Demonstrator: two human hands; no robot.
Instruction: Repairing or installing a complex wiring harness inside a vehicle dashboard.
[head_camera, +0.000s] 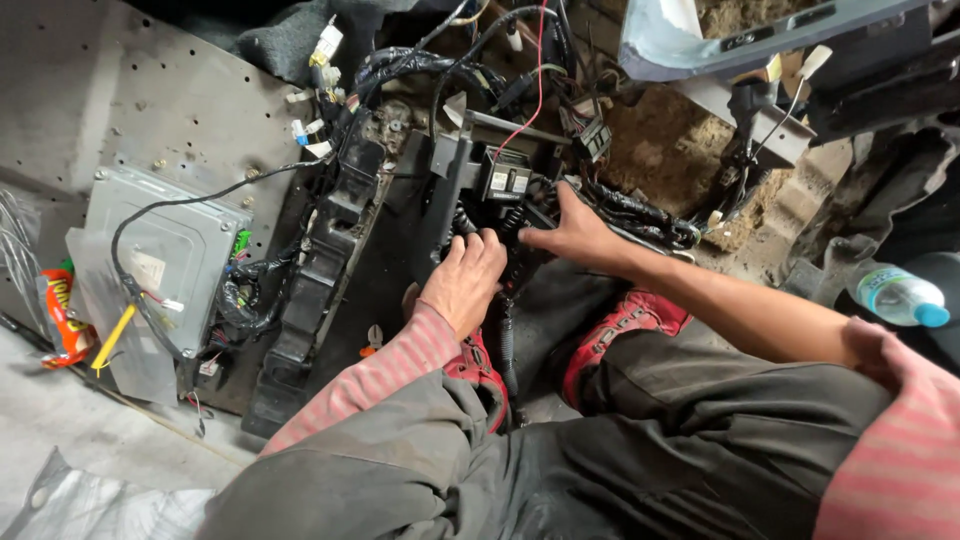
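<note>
My left hand (465, 277) is curled around black corrugated wiring conduit (507, 330) below a black fuse and relay box (500, 170). My right hand (572, 235) reaches in from the right, fingers pressed against the same bundle of black taped wires (640, 215), thumb pointing left. Both hands work close together under the box. What the right fingers grip is partly hidden. My sleeves are red striped, my trousers grey, and red shoes (620, 325) sit beneath the hands.
A grey metal control unit (170, 240) with a black cable lies on the perforated panel at left. Beside it lie an orange snack wrapper (62, 315) and a long black plastic housing (320, 270). A clear water bottle (900, 297) with a blue cap sits at right.
</note>
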